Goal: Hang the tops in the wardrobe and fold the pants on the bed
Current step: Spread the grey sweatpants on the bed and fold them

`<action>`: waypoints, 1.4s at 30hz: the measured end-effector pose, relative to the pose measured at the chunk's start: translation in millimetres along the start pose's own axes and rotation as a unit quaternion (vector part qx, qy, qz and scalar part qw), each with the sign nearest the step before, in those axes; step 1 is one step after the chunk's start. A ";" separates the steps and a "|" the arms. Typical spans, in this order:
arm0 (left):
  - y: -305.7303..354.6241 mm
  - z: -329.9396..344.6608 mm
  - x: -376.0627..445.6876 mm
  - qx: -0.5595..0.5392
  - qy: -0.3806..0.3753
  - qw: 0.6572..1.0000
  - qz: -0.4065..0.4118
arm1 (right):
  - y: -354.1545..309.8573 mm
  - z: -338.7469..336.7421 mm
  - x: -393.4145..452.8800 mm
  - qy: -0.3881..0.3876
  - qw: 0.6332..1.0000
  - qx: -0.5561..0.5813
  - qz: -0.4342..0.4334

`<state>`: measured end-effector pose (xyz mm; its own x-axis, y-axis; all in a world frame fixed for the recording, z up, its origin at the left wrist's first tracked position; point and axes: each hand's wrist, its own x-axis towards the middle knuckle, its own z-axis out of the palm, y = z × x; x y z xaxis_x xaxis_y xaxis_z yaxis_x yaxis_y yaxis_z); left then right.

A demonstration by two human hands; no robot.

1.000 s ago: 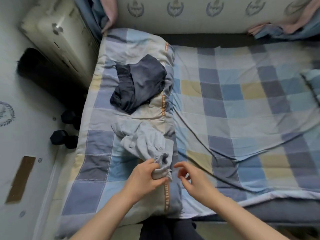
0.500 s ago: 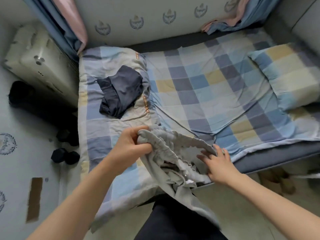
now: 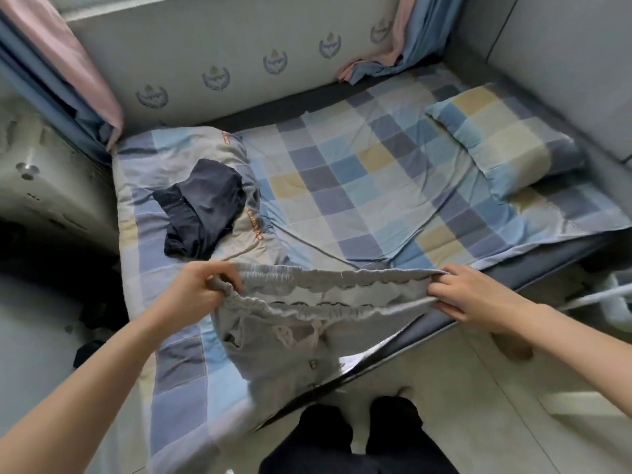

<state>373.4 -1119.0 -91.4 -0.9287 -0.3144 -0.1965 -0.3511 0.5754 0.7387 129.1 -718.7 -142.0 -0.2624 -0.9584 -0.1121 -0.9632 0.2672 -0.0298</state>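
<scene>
Grey pants were held by the waistband, stretched over the near edge of the bed | left hand and right hand: each grip was closed on a waistband end | risk: hanging legs could be left twisted, or dragged onto the floor if lowered carelessly.

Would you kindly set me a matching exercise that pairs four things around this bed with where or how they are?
Things:
1. grey pants
2. dark garment
3. checked pillow
4. pink and blue curtain

States:
A. lies crumpled on the folded quilt
B. hangs at the left end of the bed
C. stretched by the waistband between both hands
D. lies at the right end of the bed

Pairs: 1-C, 2-A, 3-D, 4-B
</scene>
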 end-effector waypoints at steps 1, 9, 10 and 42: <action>0.2 2.7 2.4 0.041 0.004 0.999 0.023 | 4.0 -5.6 -6.5 0.025 0.999 0.019 -0.013; 29.7 51.4 17.4 0.370 -0.064 0.916 0.140 | 52.9 -42.9 -70.6 0.094 0.986 0.138 0.016; 31.1 60.6 18.9 0.409 -0.088 0.896 0.148 | 61.6 -45.2 -77.7 0.099 0.984 0.147 0.031; 114.0 187.8 108.5 0.253 -0.061 0.947 0.186 | 234.3 -45.4 -110.2 0.105 0.961 0.210 0.148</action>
<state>210.3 -945.7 -149.6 -0.9954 0.0537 -0.0795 0.0203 0.9276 0.3731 -70.4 -555.0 -91.5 -0.5699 -0.8214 0.0240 -0.7472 0.5058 -0.4312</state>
